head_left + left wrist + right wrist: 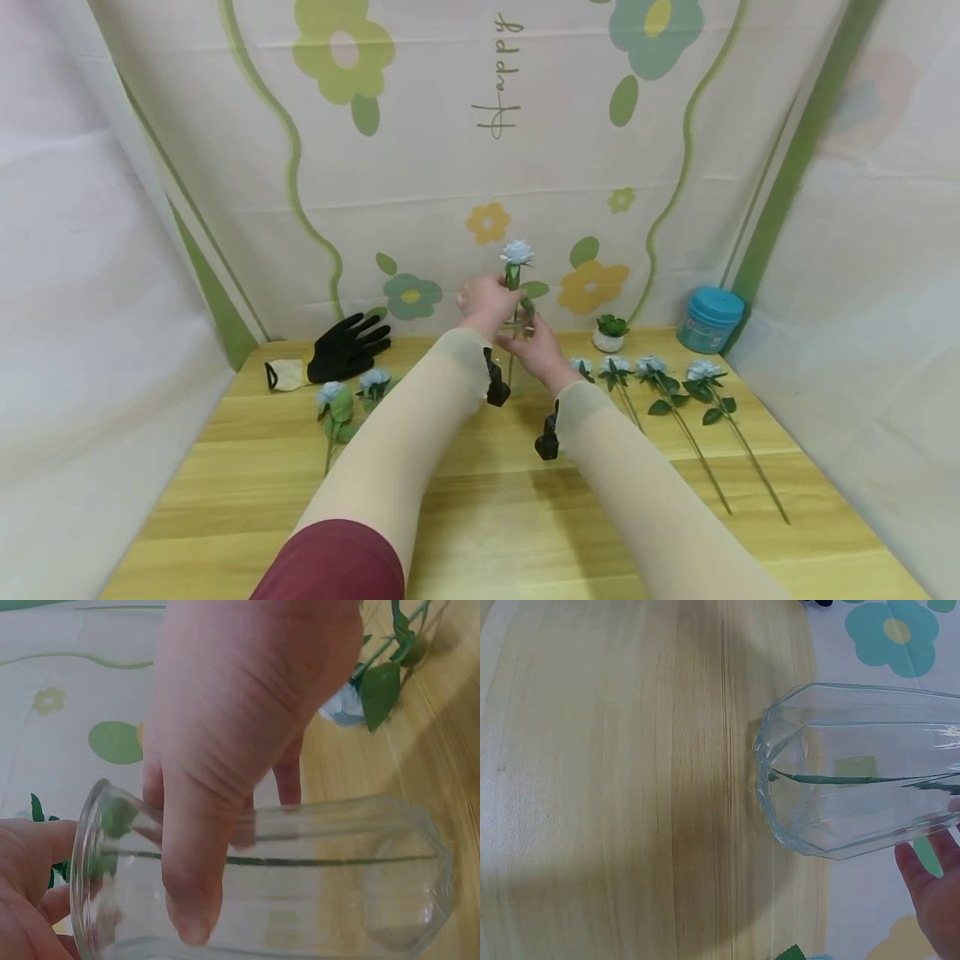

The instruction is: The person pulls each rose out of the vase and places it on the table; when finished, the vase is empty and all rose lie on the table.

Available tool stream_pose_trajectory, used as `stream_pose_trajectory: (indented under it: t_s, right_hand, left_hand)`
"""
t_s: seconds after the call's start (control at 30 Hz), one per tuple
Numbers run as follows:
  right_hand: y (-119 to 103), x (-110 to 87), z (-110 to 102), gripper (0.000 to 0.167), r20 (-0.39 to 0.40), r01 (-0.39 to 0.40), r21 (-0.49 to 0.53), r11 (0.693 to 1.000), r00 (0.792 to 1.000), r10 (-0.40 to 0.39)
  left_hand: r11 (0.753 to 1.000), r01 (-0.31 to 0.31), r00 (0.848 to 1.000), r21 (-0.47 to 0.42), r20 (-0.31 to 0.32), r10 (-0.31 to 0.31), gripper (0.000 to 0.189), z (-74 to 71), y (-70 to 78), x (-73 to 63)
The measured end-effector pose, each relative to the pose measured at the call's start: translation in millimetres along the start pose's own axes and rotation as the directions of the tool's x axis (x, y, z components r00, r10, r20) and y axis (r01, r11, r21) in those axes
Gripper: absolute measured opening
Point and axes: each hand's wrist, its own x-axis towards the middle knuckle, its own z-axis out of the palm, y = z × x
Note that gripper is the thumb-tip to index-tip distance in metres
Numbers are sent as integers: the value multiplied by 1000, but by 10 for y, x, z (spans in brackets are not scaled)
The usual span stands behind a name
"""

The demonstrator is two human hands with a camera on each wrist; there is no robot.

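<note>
A pale blue artificial rose point(517, 252) stands upright in a clear glass vase point(840, 817). Its thin green stem point(832, 780) reaches down close to the vase's faceted base. My left hand point(483, 302) is at the vase mouth, its fingers pinching the rose near the leaves; part of that contact is hidden. Lower down, my right hand point(542, 350) grips the side of the vase, thumb across the near glass and fingers round the far side, as the left wrist view shows.
Several more blue roses point(703, 371) lie on the table at right; others point(330, 396) lie at left, partly behind my forearm. A black glove point(345, 354) is at back left. A small potted plant point(611, 333) and a blue-lidded jar point(711, 321) stand at back right.
</note>
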Motion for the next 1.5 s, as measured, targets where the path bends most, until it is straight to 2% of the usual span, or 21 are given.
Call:
stream_pose_trajectory:
  t_s: [0.4,0.5,0.57,0.73,0.87,1.03,1.13,1.2,1.3,1.37,1.5]
  right_hand:
    - [-12,-8,6,73,-16,20,3,1000,1000,-20]
    - [-4,-5,-1,73,-18,22,2,1000,1000,-22]
    - [-6,-4,6,73,-24,15,-13,1000,1000,-15]
    - [-14,4,14,70,-32,7,-41,999,999,-8]
    - [-17,7,11,73,-22,5,-30,1000,1000,-5]
    - [-11,0,12,74,-16,-4,-23,1000,1000,4]
    - [-2,5,9,76,-21,-1,-36,999,1000,0]
    - [2,10,13,76,-24,0,-41,999,1000,-1]
    - [10,22,21,77,-26,-3,-39,999,1000,2]
    - [14,26,26,77,-26,1,-41,999,1000,-2]
    - [16,23,29,75,-30,17,-48,999,999,-18]
  left_hand:
    - [989,-3,1000,-149,-28,-1,21,-20,87,-39]
    - [977,-14,999,-214,-33,7,18,-42,110,-50]
    - [957,-33,999,-287,-39,22,17,-92,128,-58]
    - [874,-97,995,-477,-57,80,14,-285,187,-79]
    - [806,-118,993,-579,-54,107,10,-422,204,-87]
    - [697,-151,987,-701,-69,144,8,-575,218,-127]
    - [614,-197,978,-764,-112,176,10,-656,241,-154]
    - [541,-227,970,-810,-140,198,10,-706,263,-172]
    - [457,-261,958,-850,-172,228,10,-781,289,-192]
    - [424,-289,949,-858,-198,246,8,-842,316,-215]
    - [387,-386,917,-838,-304,256,10,-963,346,-241]
